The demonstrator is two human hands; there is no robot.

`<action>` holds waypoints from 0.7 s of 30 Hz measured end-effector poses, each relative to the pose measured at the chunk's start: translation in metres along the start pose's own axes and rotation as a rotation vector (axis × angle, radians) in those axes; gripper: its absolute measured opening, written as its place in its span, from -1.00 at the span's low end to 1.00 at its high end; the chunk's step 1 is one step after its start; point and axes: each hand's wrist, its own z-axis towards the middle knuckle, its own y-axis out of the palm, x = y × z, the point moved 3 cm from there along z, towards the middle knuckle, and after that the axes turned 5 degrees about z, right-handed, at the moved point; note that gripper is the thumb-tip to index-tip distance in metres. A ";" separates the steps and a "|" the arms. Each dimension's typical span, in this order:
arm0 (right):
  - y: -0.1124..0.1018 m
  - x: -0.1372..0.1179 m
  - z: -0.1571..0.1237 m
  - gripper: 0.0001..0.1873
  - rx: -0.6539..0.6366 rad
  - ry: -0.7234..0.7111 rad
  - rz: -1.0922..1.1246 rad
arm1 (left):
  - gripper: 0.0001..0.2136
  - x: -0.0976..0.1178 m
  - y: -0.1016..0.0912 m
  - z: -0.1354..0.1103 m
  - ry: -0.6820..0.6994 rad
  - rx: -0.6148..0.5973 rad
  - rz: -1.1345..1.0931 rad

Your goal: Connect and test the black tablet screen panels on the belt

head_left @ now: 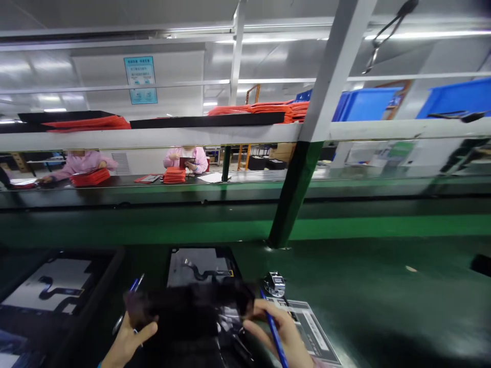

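A dark, glossy panel (192, 301), smeared by motion, hangs between my two hands low in the view. My left hand (128, 340) grips its left end, thumb across the edge. My right hand (282, 329) pinches its right end and also has a slim blue pen-like tool (275, 335) lying across the fingers. Beside my left hand a blue tool with a metal tip (137, 282) points upward; whether that hand holds it I cannot tell. Just beyond the panel lies a flat grey screen part (184, 260) with a dark ribbon cable.
At left, a black tray (109, 276) holds a similar part. Right of my hands are a silver tally counter (275, 284) and a grey labelled plate (316, 332). A green-based post (291, 194) rises from the bench. Two people in pink (197, 158) work opposite. Blue bins (364, 104) sit overhead.
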 end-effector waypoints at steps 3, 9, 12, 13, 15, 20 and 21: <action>0.001 -0.006 -0.015 -0.91 -0.075 -0.124 -0.008 | -0.80 -0.009 -0.013 -0.005 0.111 -0.162 0.327; 0.004 0.026 -0.045 -0.74 -0.110 -0.128 -0.151 | -0.91 -0.036 0.003 -0.031 0.195 -0.325 0.561; 0.005 0.038 -0.049 -0.70 -0.081 -0.125 -0.232 | -0.89 -0.040 0.012 -0.041 0.285 -0.279 0.547; 0.004 0.040 -0.050 -0.71 -0.030 -0.118 -0.252 | -0.89 -0.039 0.013 -0.043 0.290 -0.250 0.513; -0.001 0.041 -0.053 -0.74 0.187 -0.042 -0.278 | -0.92 -0.033 0.013 -0.044 0.319 -0.209 0.466; 0.012 0.039 -0.063 -0.56 0.545 0.321 0.071 | -0.64 -0.006 0.012 -0.046 0.480 -0.537 0.915; 0.020 0.039 -0.062 -0.54 0.502 0.352 0.118 | -0.55 -0.002 0.012 -0.046 0.497 -0.604 1.048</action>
